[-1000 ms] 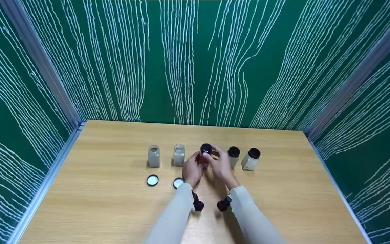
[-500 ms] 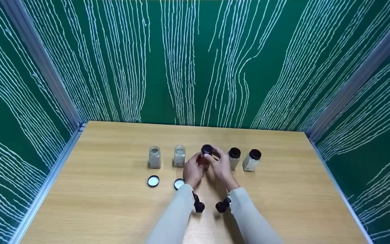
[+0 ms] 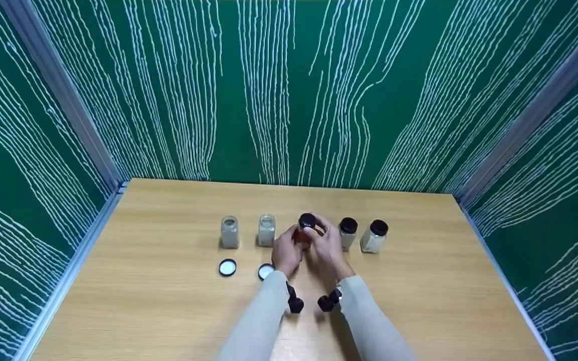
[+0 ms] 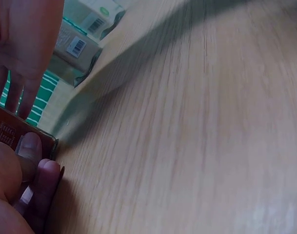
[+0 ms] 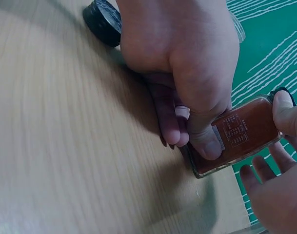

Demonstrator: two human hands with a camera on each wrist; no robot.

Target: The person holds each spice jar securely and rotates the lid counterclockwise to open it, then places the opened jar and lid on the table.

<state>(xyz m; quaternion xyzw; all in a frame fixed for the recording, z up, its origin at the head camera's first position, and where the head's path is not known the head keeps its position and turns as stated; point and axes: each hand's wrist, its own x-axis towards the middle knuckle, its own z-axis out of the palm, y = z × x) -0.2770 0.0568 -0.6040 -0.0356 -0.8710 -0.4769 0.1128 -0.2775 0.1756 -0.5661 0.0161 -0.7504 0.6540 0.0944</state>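
Observation:
Near the middle of the table, both hands are on a square glass spice jar (image 5: 250, 127) of red-brown powder, with a black screw lid (image 3: 307, 219). My left hand (image 3: 286, 252) grips the lower part of the jar, its thumb pressed on the labelled side in the right wrist view. At the lid end, my right hand (image 3: 325, 244) holds the black lid between thumb and fingers. The jar is tilted in the wrist views; whether its base touches the table is hidden.
Two uncapped glass jars (image 3: 229, 232) (image 3: 266, 230) stand to the left. Their black lids (image 3: 227, 267) (image 3: 265, 271) lie white side up in front. Two capped jars (image 3: 347, 233) (image 3: 373, 236) stand to the right. A green white-streaked wall (image 3: 269, 100) rises behind the table.
Both hands stay on the red-brown jar in almost the same place. My right wrist has shifted very slightly to the left. The other jars and the loose lids have not moved.

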